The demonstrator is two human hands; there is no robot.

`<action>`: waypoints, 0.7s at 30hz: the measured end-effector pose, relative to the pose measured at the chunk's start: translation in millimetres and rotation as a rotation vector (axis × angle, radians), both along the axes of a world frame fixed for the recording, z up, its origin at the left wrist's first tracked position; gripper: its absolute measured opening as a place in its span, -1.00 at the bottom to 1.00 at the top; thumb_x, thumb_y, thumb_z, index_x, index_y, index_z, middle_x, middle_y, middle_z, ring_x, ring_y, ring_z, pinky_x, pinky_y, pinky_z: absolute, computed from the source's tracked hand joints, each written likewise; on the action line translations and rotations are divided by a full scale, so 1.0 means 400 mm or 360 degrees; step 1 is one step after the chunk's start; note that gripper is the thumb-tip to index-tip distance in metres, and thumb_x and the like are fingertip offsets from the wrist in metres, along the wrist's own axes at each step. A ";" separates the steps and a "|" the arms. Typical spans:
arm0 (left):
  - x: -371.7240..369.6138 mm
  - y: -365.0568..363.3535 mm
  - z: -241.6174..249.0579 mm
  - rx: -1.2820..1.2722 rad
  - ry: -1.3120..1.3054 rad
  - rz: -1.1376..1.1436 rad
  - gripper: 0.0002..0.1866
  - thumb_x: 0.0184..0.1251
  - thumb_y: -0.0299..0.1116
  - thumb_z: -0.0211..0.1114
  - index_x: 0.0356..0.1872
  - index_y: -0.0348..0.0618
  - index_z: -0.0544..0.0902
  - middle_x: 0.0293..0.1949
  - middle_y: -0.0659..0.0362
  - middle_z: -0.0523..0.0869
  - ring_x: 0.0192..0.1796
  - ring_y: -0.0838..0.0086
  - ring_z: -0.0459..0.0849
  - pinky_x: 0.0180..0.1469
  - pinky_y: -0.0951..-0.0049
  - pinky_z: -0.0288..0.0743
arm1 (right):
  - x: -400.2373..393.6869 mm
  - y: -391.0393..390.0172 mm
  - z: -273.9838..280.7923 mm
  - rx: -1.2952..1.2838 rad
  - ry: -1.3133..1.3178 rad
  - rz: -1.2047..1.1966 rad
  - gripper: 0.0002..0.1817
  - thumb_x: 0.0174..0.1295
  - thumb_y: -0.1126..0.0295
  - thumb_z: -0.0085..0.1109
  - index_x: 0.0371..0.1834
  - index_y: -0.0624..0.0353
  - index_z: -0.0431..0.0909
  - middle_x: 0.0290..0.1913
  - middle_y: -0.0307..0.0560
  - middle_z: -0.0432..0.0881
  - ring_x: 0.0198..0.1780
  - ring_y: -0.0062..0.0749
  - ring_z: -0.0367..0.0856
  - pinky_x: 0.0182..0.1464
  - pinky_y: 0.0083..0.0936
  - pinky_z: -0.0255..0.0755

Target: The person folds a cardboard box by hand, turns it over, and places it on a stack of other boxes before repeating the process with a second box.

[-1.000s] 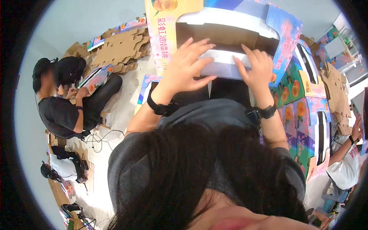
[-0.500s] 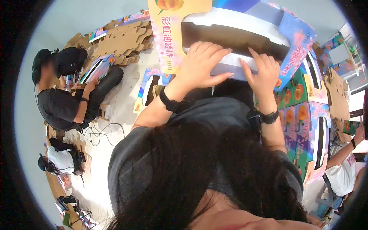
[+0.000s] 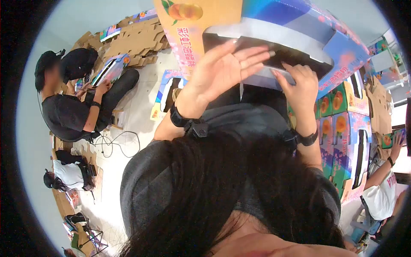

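Observation:
A printed cardboard fruit box (image 3: 274, 17) with peach pictures lies in front of me, its yellow end panel on the left and a long dark opening facing me. My left hand (image 3: 227, 64) is over the left part of that opening, palm turned up and fingers stretched out, holding nothing. At the right part of the near rim, my right hand (image 3: 302, 83) has its thumb and forefinger close together on the white edge of the box. The box's far side is out of view.
Stacked printed boxes (image 3: 342, 145) stand at my right. Another box (image 3: 169, 94) sits on the floor to the left. Flattened cardboard (image 3: 137, 40) lies farther back. A seated person (image 3: 68, 113) handles a box, near a cable (image 3: 115, 145) on the floor. Other people sit around.
My left hand has lifted off the box's near rim and turned palm up. My right hand stays at the rim, thumb and forefinger closer together. The box has shifted slightly.

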State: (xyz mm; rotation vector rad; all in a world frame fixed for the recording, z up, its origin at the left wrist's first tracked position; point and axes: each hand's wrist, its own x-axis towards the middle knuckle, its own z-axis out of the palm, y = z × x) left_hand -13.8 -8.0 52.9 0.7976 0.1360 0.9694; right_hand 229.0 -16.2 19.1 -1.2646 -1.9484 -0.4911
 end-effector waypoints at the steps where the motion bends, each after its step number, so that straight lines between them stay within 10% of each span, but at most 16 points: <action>1: 0.005 0.000 -0.005 -0.0014 -0.0097 0.0126 -0.26 0.53 0.07 0.13 0.50 -0.28 0.27 0.57 -0.26 0.17 0.61 -0.09 0.18 0.64 -0.04 0.03 | 0.000 -0.004 -0.004 -0.0021 -0.0004 -0.0018 -0.63 0.04 0.01 0.51 -0.29 0.08 0.81 -0.41 -0.13 0.67 -0.26 -0.15 0.63 -0.19 -0.25 0.41; 10: 0.036 0.019 -0.005 0.0181 -0.0456 0.0553 -0.34 0.46 -0.11 0.31 0.49 -0.08 0.35 0.49 0.01 0.42 0.58 0.08 0.26 0.66 -0.07 -0.05 | 0.000 -0.007 -0.044 0.0055 -0.0008 -0.0062 -0.63 -0.03 -0.04 0.55 -0.35 0.00 0.82 -0.38 -0.18 0.72 -0.14 -0.08 0.69 -0.09 -0.18 0.46; 21: 0.022 0.049 -0.031 0.0247 -0.0273 0.0697 -0.44 0.47 -0.19 0.32 0.41 -0.08 0.43 0.37 0.04 0.56 0.41 0.10 0.53 0.47 -0.11 0.39 | -0.003 -0.013 -0.049 0.0154 0.0007 0.0030 -0.67 -0.06 0.11 0.60 -0.35 0.08 0.80 -0.42 -0.16 0.67 -0.24 -0.19 0.61 -0.15 -0.30 0.38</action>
